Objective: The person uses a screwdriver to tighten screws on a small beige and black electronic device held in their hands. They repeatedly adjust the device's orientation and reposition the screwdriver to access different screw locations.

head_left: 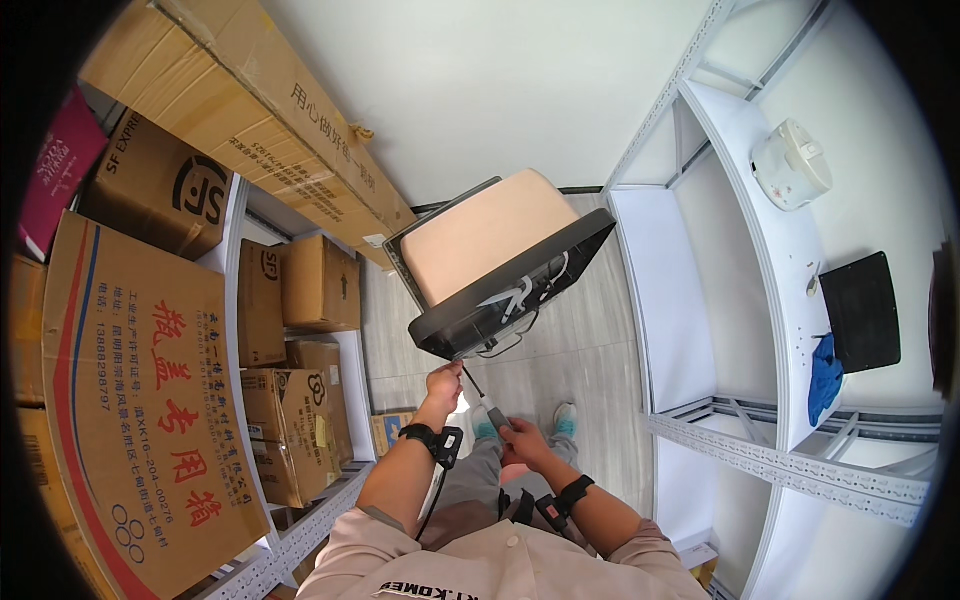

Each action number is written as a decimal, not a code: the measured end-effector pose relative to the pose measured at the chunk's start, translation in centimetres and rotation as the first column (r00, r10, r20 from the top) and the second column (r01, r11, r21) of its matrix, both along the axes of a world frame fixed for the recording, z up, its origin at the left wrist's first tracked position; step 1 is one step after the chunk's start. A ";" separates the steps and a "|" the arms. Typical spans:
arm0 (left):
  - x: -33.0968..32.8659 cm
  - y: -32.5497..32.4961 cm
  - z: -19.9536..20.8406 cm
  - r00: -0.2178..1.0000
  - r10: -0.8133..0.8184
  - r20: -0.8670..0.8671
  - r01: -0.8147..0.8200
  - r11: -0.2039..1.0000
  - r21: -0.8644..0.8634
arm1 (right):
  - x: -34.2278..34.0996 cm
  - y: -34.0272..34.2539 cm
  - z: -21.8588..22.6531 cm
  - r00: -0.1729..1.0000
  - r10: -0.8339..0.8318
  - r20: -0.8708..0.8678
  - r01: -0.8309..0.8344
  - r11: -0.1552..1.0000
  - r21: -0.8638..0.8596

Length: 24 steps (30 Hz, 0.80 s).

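A screwdriver with a grey handle (496,417) and a thin dark shaft is gripped in my right hand (524,442). The shaft points up and left toward the near corner of a large black-framed appliance (470,318). My left hand (444,385) is closed in a pinch beside the screwdriver's tip, just below that corner; what the fingertips hold is too small to make out. The appliance has a smooth peach-coloured cover (490,235) and stands tilted. White parts and black cables (512,300) show on its near black side.
Shelves on the left hold several cardboard boxes (150,400), and a long carton (260,120) leans beside them. Right-hand white shelves (665,290) carry a pale lidded pot (790,165), a black panel (862,312) and a blue bag (824,380). Grey flooring (600,370) lies between.
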State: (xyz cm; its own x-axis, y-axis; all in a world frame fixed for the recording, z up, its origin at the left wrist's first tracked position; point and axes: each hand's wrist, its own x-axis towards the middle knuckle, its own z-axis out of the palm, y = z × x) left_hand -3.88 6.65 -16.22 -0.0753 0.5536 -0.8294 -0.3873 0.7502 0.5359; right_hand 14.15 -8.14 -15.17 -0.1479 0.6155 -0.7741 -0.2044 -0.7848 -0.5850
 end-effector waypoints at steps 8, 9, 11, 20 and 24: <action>-0.5 0.1 -1.0 0.999 -0.015 -0.045 0.015 1.000 -0.007 | 0.1 0.3 0.5 0.993 -0.092 -0.078 0.081 0.988 -0.132; -0.5 0.1 -1.0 0.998 -0.018 -0.057 0.017 1.000 -0.010 | 0.1 0.4 0.4 0.989 -0.105 -0.104 0.090 0.986 -0.140; -0.6 0.1 -1.0 0.998 -0.034 -0.044 0.034 0.999 -0.015 | 0.1 0.5 0.3 0.987 -0.116 -0.115 0.098 0.984 -0.151; -0.6 0.0 -0.5 0.994 -0.104 0.029 0.105 0.994 -0.026 | 0.0 0.1 -0.4 0.987 -0.116 -0.113 0.101 0.986 -0.129; -0.7 0.0 -0.7 0.991 -0.117 0.070 0.120 0.992 -0.043 | 0.1 0.3 0.3 0.977 -0.150 -0.150 0.125 0.978 -0.166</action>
State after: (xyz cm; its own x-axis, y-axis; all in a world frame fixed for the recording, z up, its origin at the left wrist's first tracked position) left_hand -4.58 6.69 -16.90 0.0452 0.5157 -0.8556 -0.3280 0.8166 0.4749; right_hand 14.26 -7.87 -14.85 -0.2010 0.5130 -0.8345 -0.3980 -0.8212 -0.4089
